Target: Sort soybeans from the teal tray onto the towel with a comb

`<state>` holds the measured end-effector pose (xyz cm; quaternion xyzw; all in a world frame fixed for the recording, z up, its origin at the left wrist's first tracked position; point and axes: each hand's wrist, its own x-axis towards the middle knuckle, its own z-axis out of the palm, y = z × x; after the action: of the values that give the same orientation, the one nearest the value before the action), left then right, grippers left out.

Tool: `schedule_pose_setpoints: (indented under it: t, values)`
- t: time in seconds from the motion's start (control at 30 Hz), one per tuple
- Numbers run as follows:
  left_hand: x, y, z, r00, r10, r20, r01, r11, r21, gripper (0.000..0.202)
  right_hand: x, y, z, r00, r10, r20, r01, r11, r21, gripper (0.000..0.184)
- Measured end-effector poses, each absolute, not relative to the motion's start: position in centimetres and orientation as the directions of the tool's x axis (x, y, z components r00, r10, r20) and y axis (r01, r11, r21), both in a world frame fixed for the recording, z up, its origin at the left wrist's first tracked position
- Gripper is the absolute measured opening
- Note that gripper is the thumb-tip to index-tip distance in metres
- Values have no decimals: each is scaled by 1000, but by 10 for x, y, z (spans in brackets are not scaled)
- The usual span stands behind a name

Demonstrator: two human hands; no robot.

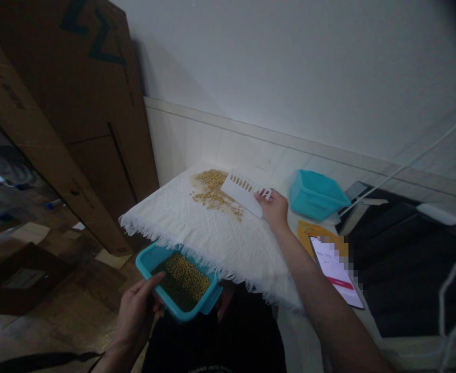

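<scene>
Teal tray (147, 262) of beans (185, 280), likely light, stiff, spill-prone: left hand (134, 311) fingers closed on its rim; right hand (275, 210) fingers grip white scraper (243, 190).

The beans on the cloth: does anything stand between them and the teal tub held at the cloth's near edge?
Nothing visible does. The beans lie on the white cloth, the white scraper in the right hand beside them. Between them and the teal tub in the left hand is only bare cloth and its fringe.
</scene>
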<state>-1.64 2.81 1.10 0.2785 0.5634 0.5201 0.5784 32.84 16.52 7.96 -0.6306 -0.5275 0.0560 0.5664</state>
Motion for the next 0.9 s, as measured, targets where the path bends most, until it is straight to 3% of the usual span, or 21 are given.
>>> schedule_pose_setpoints:
  t: [0.2,0.53,0.73,0.9]
  values:
    - [-17,28,10,-158,915,-371,-279,319,906,41,313,168,70,321,751,578,702,220,-677,25]
    - [-16,26,9,-162,908,-386,-292,330,898,40,318,153,75,307,779,547,647,251,-720,31]
    - [-16,26,10,-163,907,-388,-311,326,893,38,318,153,75,298,823,484,506,294,-811,35]
    - [-15,27,11,-159,915,-372,-316,309,897,40,322,157,73,365,780,508,539,268,-799,32]
